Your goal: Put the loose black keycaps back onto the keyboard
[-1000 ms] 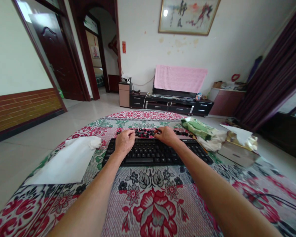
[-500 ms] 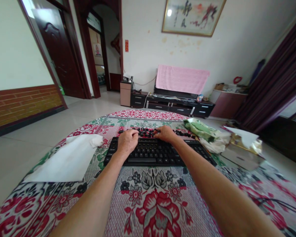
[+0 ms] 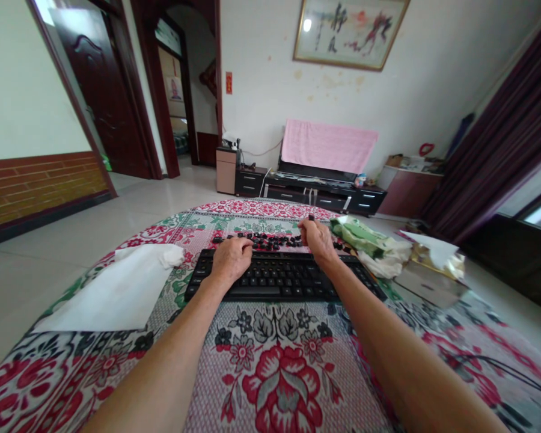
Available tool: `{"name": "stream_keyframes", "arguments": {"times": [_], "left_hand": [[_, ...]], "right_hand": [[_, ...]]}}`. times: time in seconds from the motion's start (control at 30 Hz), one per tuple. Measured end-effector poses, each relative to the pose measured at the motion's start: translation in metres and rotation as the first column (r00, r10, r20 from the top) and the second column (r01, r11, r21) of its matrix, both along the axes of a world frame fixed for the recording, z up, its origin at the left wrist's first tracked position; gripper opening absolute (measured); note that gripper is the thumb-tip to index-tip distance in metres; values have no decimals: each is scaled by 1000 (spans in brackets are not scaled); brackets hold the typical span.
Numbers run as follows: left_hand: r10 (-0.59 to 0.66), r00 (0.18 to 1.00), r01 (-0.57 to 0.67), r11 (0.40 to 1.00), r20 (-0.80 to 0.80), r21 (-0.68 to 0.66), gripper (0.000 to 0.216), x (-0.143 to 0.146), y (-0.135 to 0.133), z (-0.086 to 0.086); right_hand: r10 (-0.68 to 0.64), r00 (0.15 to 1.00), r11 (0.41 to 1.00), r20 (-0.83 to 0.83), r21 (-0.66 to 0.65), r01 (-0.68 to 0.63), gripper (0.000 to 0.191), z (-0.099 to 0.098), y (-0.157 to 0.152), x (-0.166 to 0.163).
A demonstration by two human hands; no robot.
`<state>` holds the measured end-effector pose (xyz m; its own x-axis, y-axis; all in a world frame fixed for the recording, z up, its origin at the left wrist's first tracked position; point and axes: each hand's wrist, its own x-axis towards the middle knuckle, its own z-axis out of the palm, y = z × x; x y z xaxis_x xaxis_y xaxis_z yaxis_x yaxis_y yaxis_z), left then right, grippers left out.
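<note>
A black keyboard (image 3: 275, 281) lies on the flowered tablecloth (image 3: 288, 385) in front of me. Loose black keycaps (image 3: 273, 242) are scattered along its far edge. My left hand (image 3: 231, 258) rests over the keyboard's upper left part, fingers curled together by the loose keycaps; what they hold, if anything, is hidden. Beyond the far edge, my right hand (image 3: 318, 237) is raised a little above the keycaps. A small black keycap (image 3: 311, 218) shows at its pinched fingertips.
White paper (image 3: 110, 294) with a crumpled tissue (image 3: 172, 255) lies left of the keyboard. On the right are a green plastic package (image 3: 360, 234), a tissue box (image 3: 430, 282) and black cables (image 3: 500, 364). A television under a pink towel (image 3: 329, 145) stands by the far wall.
My right hand has moved right and up, away from the middle of the keycaps, and now holds up a keycap. The left hand stays at the keyboard's upper left.
</note>
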<state>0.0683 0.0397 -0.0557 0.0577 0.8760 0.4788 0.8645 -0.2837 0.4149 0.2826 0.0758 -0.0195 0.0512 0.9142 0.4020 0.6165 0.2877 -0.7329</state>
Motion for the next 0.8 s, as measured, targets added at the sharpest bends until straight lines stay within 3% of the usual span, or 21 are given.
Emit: {"name": "stream_keyframes", "arguments": {"times": [0.07,0.17,0.33,0.5,0.8], "left_hand": [[-55,997,55,998,-55,-6,25,4,-1,0],[-180,977,180,984,-116,-10,24,9,-2,-2],[-249,951,253,967,-181,-2,23,11,0,-7],[-250,947,255,967,-203,-3,23,10,0,-7],[-258,945,265,964,-203,10,23,10,1,-8]], "right_hand": [[54,990,999,-127,9,-54,38,4,-7,4],[189,969,977,-162,-66,-202,32,4,-18,10],[403,885,859,-235,-236,-454,22,-2,-32,21],[481,848,787,-225,-315,-530,19,-1,-36,26],[581,809,766,-91,-275,-581,11,-8,-33,22]]}}
